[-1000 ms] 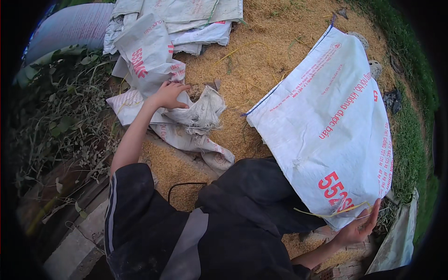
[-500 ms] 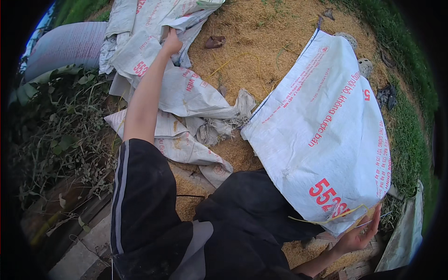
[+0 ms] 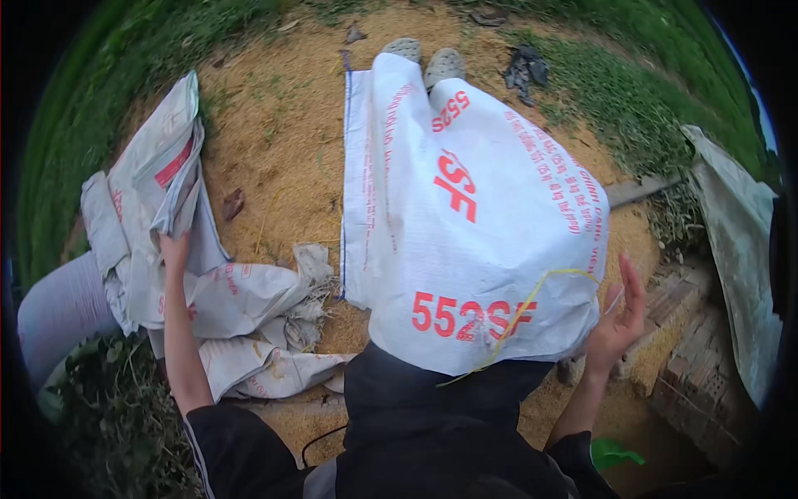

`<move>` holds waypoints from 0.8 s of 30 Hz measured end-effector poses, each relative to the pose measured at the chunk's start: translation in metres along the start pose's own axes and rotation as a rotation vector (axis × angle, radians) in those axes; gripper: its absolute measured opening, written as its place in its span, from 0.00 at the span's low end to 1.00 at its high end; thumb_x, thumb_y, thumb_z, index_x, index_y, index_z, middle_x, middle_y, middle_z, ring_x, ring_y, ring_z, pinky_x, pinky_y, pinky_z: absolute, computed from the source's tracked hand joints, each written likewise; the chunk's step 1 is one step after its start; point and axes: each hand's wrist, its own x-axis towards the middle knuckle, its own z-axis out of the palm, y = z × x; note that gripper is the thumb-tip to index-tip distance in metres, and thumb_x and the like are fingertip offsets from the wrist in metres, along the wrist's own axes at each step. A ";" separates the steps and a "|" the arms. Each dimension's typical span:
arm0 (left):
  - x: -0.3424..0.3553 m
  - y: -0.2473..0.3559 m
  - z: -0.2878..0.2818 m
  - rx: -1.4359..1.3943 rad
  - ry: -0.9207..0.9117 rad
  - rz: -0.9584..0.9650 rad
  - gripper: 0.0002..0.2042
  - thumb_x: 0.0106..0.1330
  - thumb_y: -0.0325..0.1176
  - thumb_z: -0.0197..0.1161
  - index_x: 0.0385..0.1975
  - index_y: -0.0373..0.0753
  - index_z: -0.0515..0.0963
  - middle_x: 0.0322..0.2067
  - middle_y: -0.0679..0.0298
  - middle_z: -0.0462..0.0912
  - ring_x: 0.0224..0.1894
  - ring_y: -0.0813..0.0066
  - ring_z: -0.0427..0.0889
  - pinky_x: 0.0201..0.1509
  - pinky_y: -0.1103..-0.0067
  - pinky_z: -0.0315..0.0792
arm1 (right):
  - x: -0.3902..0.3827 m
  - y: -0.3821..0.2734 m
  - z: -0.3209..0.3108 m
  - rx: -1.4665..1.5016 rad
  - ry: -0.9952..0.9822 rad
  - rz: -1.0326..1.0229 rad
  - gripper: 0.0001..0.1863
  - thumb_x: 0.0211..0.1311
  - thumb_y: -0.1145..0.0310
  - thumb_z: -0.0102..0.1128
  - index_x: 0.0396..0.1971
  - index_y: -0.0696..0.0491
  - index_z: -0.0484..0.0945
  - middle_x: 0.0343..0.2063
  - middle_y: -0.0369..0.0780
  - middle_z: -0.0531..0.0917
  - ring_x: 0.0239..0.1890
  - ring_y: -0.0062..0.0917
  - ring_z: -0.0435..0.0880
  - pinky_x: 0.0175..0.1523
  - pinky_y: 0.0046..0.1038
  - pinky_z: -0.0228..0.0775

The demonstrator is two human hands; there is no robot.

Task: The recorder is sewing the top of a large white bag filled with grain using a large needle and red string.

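A large white woven sack (image 3: 499,224) with red print lies spread across my legs. A yellow string (image 3: 532,309) runs loosely over its near right part. On the left, my left hand (image 3: 174,249) is closed on the folded edge of another white sack (image 3: 141,183) in a pile; its fingertips are hidden in the folds. My right hand (image 3: 613,333) is beside the right edge of the spread sack, fingers stretched upward. A thin, pale, needle-like rod (image 3: 615,300) shows between its thumb and fingers.
Rice-husk-like tan material (image 3: 283,108) covers the ground, with grass around it. A filled pale sack (image 3: 66,312) bulges at the left. Stacked bricks (image 3: 698,366) and a pale sheet (image 3: 736,249) stand at right. A green plastic object (image 3: 613,454) is low right.
My view has turned left, so the spread sack now appears central. My left hand still grips the piled sack, whose upper folds have shifted. My right hand stays by the spread sack's edge.
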 end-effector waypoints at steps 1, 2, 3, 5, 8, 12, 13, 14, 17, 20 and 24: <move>-0.021 0.021 0.024 0.106 0.021 0.038 0.39 0.61 0.40 0.69 0.65 0.22 0.58 0.65 0.36 0.64 0.67 0.39 0.65 0.70 0.63 0.61 | -0.006 -0.008 -0.001 -0.011 -0.042 0.019 0.22 0.67 0.77 0.57 0.61 0.61 0.73 0.61 0.47 0.77 0.65 0.34 0.74 0.70 0.36 0.62; -0.045 0.040 0.041 0.250 0.013 -0.068 0.41 0.62 0.46 0.68 0.65 0.20 0.58 0.65 0.32 0.62 0.65 0.37 0.66 0.70 0.61 0.62 | -0.014 -0.009 -0.003 0.014 -0.103 0.042 0.23 0.66 0.77 0.58 0.61 0.61 0.73 0.60 0.48 0.77 0.65 0.35 0.74 0.69 0.36 0.63; -0.053 0.050 0.058 0.242 -0.094 -0.039 0.44 0.62 0.51 0.66 0.64 0.18 0.57 0.64 0.30 0.60 0.65 0.35 0.65 0.70 0.59 0.61 | -0.018 -0.005 0.001 0.053 -0.169 0.061 0.23 0.65 0.77 0.59 0.61 0.60 0.72 0.60 0.48 0.77 0.65 0.36 0.75 0.69 0.36 0.63; -0.075 0.082 0.095 0.227 -0.347 -0.159 0.49 0.63 0.59 0.64 0.66 0.16 0.55 0.65 0.28 0.60 0.68 0.37 0.63 0.71 0.62 0.61 | -0.037 0.006 0.017 0.018 -0.326 0.029 0.26 0.65 0.74 0.62 0.63 0.60 0.70 0.60 0.51 0.76 0.65 0.39 0.75 0.68 0.35 0.66; -0.086 0.064 0.149 0.147 -0.552 -0.116 0.35 0.68 0.52 0.63 0.64 0.27 0.67 0.50 0.43 0.82 0.56 0.45 0.80 0.56 0.65 0.75 | -0.061 -0.008 0.048 0.312 -0.332 0.102 0.28 0.68 0.67 0.62 0.64 0.61 0.67 0.62 0.52 0.75 0.64 0.41 0.76 0.66 0.36 0.68; -0.048 0.121 0.161 0.014 -0.536 -0.058 0.32 0.68 0.50 0.63 0.62 0.28 0.68 0.48 0.45 0.82 0.53 0.49 0.82 0.53 0.66 0.76 | -0.072 -0.009 0.056 0.369 -0.353 0.110 0.27 0.67 0.66 0.63 0.63 0.61 0.69 0.60 0.52 0.77 0.61 0.41 0.78 0.64 0.35 0.71; -0.043 0.128 0.156 -0.034 -0.518 -0.064 0.31 0.68 0.49 0.63 0.61 0.28 0.69 0.47 0.45 0.83 0.52 0.50 0.82 0.52 0.67 0.77 | -0.074 -0.010 0.056 0.380 -0.358 0.101 0.26 0.67 0.67 0.63 0.62 0.61 0.70 0.57 0.52 0.78 0.59 0.41 0.80 0.62 0.35 0.73; -0.039 0.134 0.149 -0.086 -0.496 -0.076 0.30 0.69 0.48 0.63 0.61 0.28 0.69 0.46 0.46 0.83 0.51 0.51 0.83 0.51 0.67 0.77 | -0.075 -0.010 0.057 0.392 -0.371 0.085 0.25 0.67 0.67 0.63 0.60 0.62 0.71 0.55 0.52 0.80 0.56 0.42 0.82 0.60 0.36 0.75; -0.035 0.145 0.131 -0.248 -0.426 -0.123 0.27 0.69 0.46 0.63 0.59 0.29 0.71 0.43 0.48 0.84 0.48 0.54 0.84 0.47 0.68 0.78 | -0.077 -0.003 0.058 0.404 -0.341 0.069 0.20 0.67 0.69 0.63 0.55 0.61 0.75 0.50 0.51 0.83 0.49 0.41 0.85 0.52 0.34 0.78; -0.044 0.150 0.117 -0.422 -0.359 -0.183 0.25 0.70 0.43 0.63 0.57 0.29 0.72 0.41 0.50 0.84 0.45 0.58 0.85 0.44 0.69 0.79 | -0.073 0.014 0.048 0.383 -0.330 0.123 0.14 0.66 0.70 0.63 0.48 0.60 0.80 0.47 0.51 0.84 0.43 0.40 0.87 0.44 0.33 0.78; -0.051 0.158 0.089 -0.594 -0.267 -0.240 0.22 0.70 0.41 0.63 0.55 0.30 0.73 0.38 0.52 0.85 0.42 0.61 0.87 0.41 0.70 0.80 | -0.029 0.062 0.024 -0.013 0.111 0.043 0.08 0.69 0.71 0.59 0.35 0.60 0.81 0.34 0.45 0.84 0.34 0.34 0.85 0.40 0.31 0.75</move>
